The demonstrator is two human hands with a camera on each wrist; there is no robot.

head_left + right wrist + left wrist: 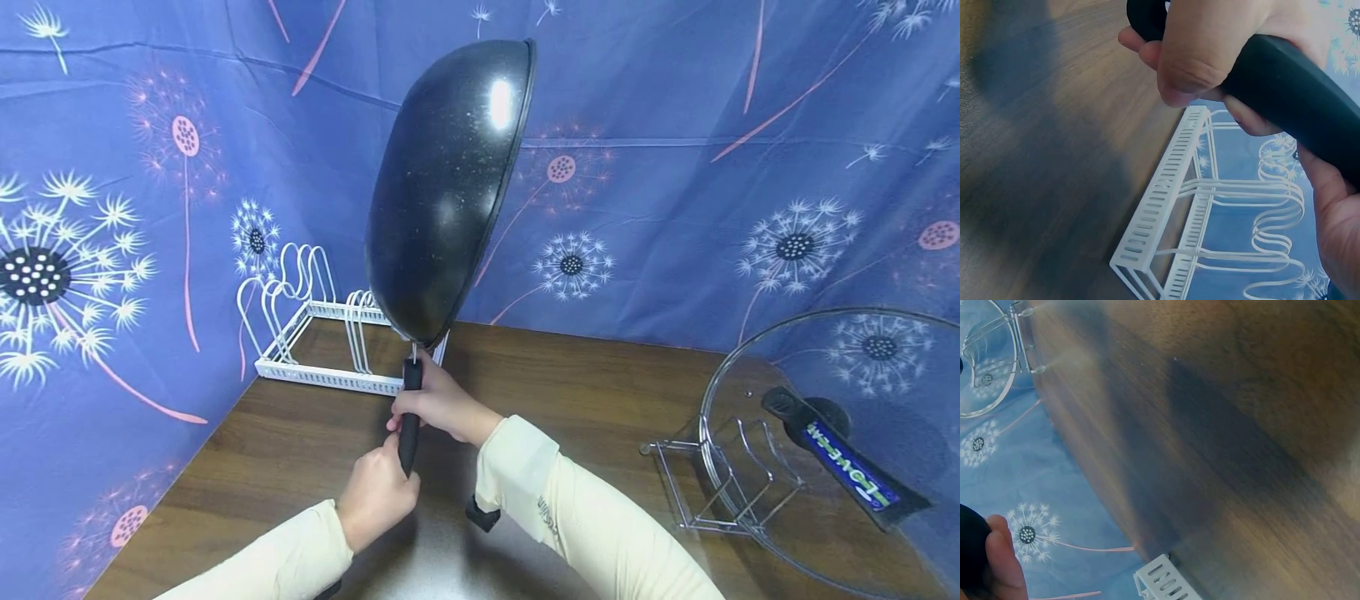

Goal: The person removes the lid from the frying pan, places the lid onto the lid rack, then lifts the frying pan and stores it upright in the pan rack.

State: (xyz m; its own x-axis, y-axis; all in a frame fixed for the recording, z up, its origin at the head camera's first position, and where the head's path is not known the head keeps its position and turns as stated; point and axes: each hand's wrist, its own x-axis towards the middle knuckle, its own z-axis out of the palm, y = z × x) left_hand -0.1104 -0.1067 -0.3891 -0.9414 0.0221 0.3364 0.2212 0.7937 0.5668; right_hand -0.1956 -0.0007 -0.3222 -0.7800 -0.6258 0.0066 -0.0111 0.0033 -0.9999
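Note:
A deep black wok (450, 183) is held up over the table, tilted on edge with its rounded outside toward the head view and its rim to the right. Its inside is hidden. My right hand (442, 404) grips the black handle (410, 417) close below the bowl. Lower down, my left hand (378, 493) holds the handle near its end; in the right wrist view the left thumb (1194, 62) curls over it. The left wrist view catches only a dark piece of the handle (971, 553) and some fingers (1007, 565).
Behind the wok, a white metal rack (322, 375) with curved wire dividers stands on the wooden table (570, 392). At the right, a glass lid (703, 425) with a black handle and blue label leans in a small wire stand (678, 492). Blue dandelion-print cloth (660, 233) hangs behind.

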